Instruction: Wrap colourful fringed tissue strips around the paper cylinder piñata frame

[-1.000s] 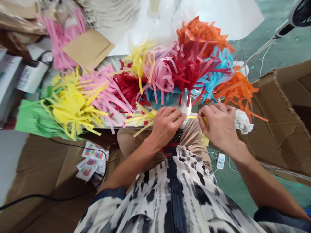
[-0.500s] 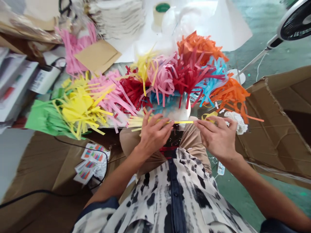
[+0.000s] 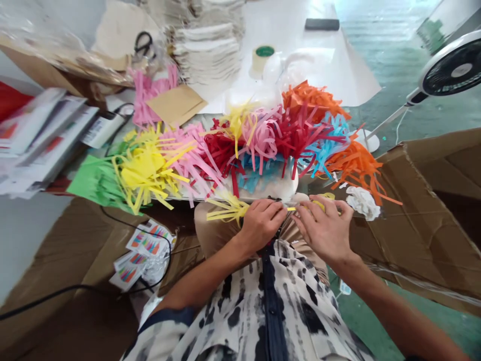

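Observation:
Over my lap, my left hand (image 3: 262, 224) is closed around a yellow paper tassel (image 3: 227, 209), its fringed strips fanning out to the left. A short, narrow yellow piece bridges the small gap to my right hand (image 3: 325, 228), whose thumb and fingers pinch its other end. Yellow loops of paper show behind the right fingers. Part of the tassel is hidden inside both hands. Just beyond them, along the table edge, lie fringed paper tassels in green (image 3: 98, 183), yellow (image 3: 145, 170), pink (image 3: 193, 155), red (image 3: 300, 133), blue (image 3: 326, 138) and orange (image 3: 355, 163).
A crumpled white bundle (image 3: 363, 202) lies right of my right hand, by a cardboard box (image 3: 424, 215). Farther back are a tape roll (image 3: 262, 60), scissors (image 3: 144, 46), a brown paper piece (image 3: 176, 104) and a white stack (image 3: 208, 52). A fan (image 3: 453, 67) stands at right.
My hands have come closer together, so the yellow piece between them looks much shorter. My left hand has curled more tightly around the tassel. The head view has shifted.

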### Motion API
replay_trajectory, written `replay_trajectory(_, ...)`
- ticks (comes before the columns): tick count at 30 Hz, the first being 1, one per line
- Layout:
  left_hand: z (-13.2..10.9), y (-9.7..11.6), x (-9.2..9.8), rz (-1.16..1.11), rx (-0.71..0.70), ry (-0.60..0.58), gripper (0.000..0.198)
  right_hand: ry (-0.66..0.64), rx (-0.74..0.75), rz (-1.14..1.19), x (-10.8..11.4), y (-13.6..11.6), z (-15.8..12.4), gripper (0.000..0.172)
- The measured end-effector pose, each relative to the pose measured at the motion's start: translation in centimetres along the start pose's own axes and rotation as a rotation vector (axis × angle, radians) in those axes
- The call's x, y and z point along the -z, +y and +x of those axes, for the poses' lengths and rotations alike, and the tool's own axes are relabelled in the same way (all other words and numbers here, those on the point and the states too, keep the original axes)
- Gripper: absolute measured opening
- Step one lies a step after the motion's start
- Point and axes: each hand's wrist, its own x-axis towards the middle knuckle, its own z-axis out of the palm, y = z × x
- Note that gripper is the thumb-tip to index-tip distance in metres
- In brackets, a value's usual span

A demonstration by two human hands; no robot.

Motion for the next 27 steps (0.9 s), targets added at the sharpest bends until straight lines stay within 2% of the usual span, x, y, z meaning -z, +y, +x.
replay_trajectory(3, -0.5, 0.8, 0.3, -0.041, 0.063, 0.0, 0.016, 0.064, 0.028, 0.044, -0.4, -0.7, -0.2, 0.033)
replay_trajectory(5, -0.3, 1.3, 0.9, -0.137, 0.153, -0.002, 0.019, 0.115, 0.057, 0.071, -0.4, -0.7, -0.2, 0.035)
replay_trajectory(7, 0.3, 1.8, 2.0, -0.342, 0.331, 0.004, 0.021, 0.173, 0.109, 0.074, -0.1, -0.3, 0.0, 0.03)
replay_trajectory(9, 1.0, 1.8, 3.4, -0.657, 0.576, -0.022, 0.025, 0.252, 0.163, 0.064, 0.6, 0.2, 0.3, 0.025)
replay_trajectory(12, 1.9, 1.2, 5.2, -1.211, 0.901, -0.207, 0.031, 0.356, 0.2, 0.061, 1.8, 0.9, 0.7, 0.027)
replay_trajectory(14, 2.2, 0.7, 5.8, -1.523, 1.033, -0.372, 0.036, 0.384, 0.22, 0.062, 2.4, 1.0, 0.9, 0.029)
replay_trajectory(16, 2.2, 0.4, 5.9, -1.739, 1.122, -0.461, 0.037, 0.403, 0.231, 0.068, 2.6, 0.9, 1.0, 0.029)
replay_trajectory(19, 2.1, 0.6, 5.5, -1.882, 1.218, -0.424, 0.039, 0.38, 0.198, 0.085, 2.5, 0.6, 1.3, 0.025)
replay_trajectory(22, 2.1, 0.9, 5.1, -1.883, 1.265, -0.358, 0.044, 0.332, 0.087, 0.187, 2.4, 0.0, 2.1, 0.015)
replay_trajectory(24, 2.4, 0.8, 5.0, -1.821, 1.227, -0.306, 0.042, 0.282, -0.041, 0.348, 2.5, -0.6, 2.9, 0.006)
replay_trajectory(27, 3.1, 0.3, 5.5, -1.655, 1.084, -0.162, 0.033, 0.191, -0.238, 0.681, 2.9, -1.2, 4.3, 0.01)
